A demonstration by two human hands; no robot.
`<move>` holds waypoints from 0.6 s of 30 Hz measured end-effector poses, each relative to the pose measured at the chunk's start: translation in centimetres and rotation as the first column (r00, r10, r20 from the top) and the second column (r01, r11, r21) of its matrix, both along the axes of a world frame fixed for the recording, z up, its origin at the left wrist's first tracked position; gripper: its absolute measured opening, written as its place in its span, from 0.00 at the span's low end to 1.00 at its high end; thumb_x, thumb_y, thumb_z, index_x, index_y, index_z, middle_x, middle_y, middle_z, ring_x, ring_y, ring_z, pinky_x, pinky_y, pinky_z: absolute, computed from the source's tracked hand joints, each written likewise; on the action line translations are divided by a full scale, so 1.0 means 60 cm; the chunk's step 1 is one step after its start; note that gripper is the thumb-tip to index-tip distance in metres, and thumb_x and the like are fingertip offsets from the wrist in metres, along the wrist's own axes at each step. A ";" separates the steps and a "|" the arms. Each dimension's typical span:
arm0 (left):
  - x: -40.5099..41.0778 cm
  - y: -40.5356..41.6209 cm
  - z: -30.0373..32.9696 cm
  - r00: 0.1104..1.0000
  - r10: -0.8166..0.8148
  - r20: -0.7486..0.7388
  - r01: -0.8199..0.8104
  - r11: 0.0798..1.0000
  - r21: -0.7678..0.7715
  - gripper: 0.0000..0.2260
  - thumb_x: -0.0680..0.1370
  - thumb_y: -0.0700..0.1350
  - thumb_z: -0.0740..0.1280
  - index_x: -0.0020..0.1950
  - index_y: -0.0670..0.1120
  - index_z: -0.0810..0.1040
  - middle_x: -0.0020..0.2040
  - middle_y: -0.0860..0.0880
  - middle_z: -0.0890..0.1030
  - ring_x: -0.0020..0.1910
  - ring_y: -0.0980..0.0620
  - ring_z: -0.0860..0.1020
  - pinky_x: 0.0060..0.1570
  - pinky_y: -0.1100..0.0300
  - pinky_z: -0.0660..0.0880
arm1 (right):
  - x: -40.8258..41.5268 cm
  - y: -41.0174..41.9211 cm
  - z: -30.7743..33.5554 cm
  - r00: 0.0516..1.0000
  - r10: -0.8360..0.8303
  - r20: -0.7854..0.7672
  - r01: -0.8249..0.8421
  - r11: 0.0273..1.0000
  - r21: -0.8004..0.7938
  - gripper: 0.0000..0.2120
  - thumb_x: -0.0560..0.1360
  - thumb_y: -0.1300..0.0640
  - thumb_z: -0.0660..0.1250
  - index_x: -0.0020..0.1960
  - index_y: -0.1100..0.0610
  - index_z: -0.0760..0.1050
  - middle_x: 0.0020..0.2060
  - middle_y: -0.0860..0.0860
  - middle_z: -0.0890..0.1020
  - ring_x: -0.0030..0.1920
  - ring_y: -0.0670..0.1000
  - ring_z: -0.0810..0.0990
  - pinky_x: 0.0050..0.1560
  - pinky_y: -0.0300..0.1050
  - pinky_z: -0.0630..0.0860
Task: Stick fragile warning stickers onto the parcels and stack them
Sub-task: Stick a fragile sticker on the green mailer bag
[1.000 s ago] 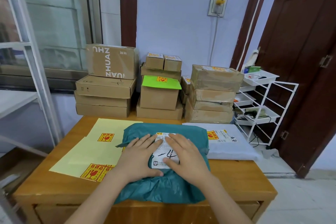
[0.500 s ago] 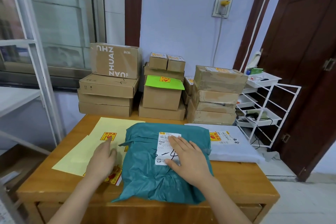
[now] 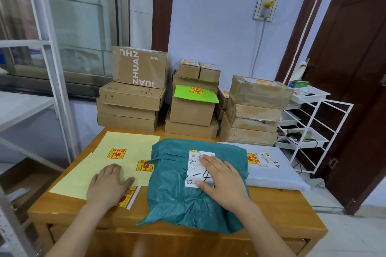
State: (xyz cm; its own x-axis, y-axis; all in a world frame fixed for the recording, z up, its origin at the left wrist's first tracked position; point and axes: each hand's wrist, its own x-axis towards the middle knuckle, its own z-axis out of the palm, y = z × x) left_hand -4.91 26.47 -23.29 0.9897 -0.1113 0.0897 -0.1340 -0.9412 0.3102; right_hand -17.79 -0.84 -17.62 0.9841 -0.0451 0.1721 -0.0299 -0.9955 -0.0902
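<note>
Teal parcel (image 3: 194,190) flat, fragile sticker sheets (image 3: 117,158) beside

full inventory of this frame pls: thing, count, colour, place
teal parcel: 1, teal with white label, table front centre
grey parcel: 1, pale grey, stickered, right of the teal one
backing sheets: 2 overlapping, pale yellow, table left
fragile stickers: 2 on the sheets plus a strip under the left hand, red and yellow
cardboard boxes: three stacks, brown, table rear
green sheet: 1, green, middle stack
table: 1, wood
wire rack: 1, white, right
left hand: flat on the sheets
right hand: flat on the teal parcel
</note>
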 end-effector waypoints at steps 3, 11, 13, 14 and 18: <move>0.003 0.008 0.005 1.000 -0.005 -0.016 0.005 1.000 0.004 0.29 0.78 0.61 0.59 0.74 0.48 0.62 0.74 0.50 0.64 0.73 0.50 0.62 0.72 0.52 0.60 | 0.002 -0.002 0.003 1.000 0.003 -0.008 -0.003 1.000 0.011 0.43 0.64 0.28 0.37 0.77 0.43 0.50 0.76 0.39 0.53 0.76 0.41 0.49 0.72 0.38 0.42; 0.025 -0.030 0.017 0.986 -0.149 0.071 0.155 0.984 -0.085 0.31 0.78 0.61 0.58 0.76 0.46 0.60 0.76 0.48 0.61 0.75 0.49 0.58 0.72 0.54 0.58 | 0.014 0.025 0.040 0.999 -0.036 -0.002 0.036 0.991 0.129 0.53 0.61 0.22 0.29 0.71 0.49 0.64 0.69 0.43 0.68 0.69 0.46 0.64 0.72 0.46 0.57; 0.040 -0.035 0.016 0.983 -0.181 0.037 0.183 0.982 -0.051 0.31 0.79 0.61 0.55 0.77 0.46 0.56 0.77 0.48 0.58 0.76 0.49 0.56 0.73 0.53 0.56 | 0.025 0.047 0.059 0.999 -0.031 0.033 0.028 0.994 0.103 0.47 0.66 0.23 0.35 0.68 0.51 0.67 0.64 0.45 0.69 0.64 0.48 0.68 0.68 0.45 0.60; 0.047 -0.035 0.014 0.981 -0.192 0.019 0.192 0.981 -0.031 0.31 0.80 0.61 0.54 0.77 0.46 0.55 0.78 0.48 0.57 0.76 0.49 0.55 0.74 0.53 0.55 | 0.030 0.061 0.070 0.998 -0.009 0.055 0.003 0.995 0.099 0.42 0.70 0.25 0.39 0.68 0.52 0.67 0.63 0.45 0.70 0.63 0.48 0.68 0.66 0.44 0.60; 0.054 -0.024 0.003 0.979 -0.204 -0.030 0.205 0.978 0.043 0.29 0.80 0.61 0.51 0.77 0.48 0.54 0.78 0.50 0.56 0.77 0.51 0.53 0.74 0.53 0.51 | 0.053 0.136 0.100 0.979 0.175 0.104 -0.194 0.955 0.224 0.21 0.80 0.43 0.56 0.68 0.53 0.70 0.63 0.46 0.71 0.63 0.48 0.68 0.66 0.44 0.63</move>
State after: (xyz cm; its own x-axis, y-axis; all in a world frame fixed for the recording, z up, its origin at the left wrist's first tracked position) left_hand -1.65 25.04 -23.11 0.9475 -0.3148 0.0555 -0.3176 -0.9079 0.2737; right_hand -14.62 7.35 -11.60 0.9620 0.0878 0.2586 0.1695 -0.9344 -0.3133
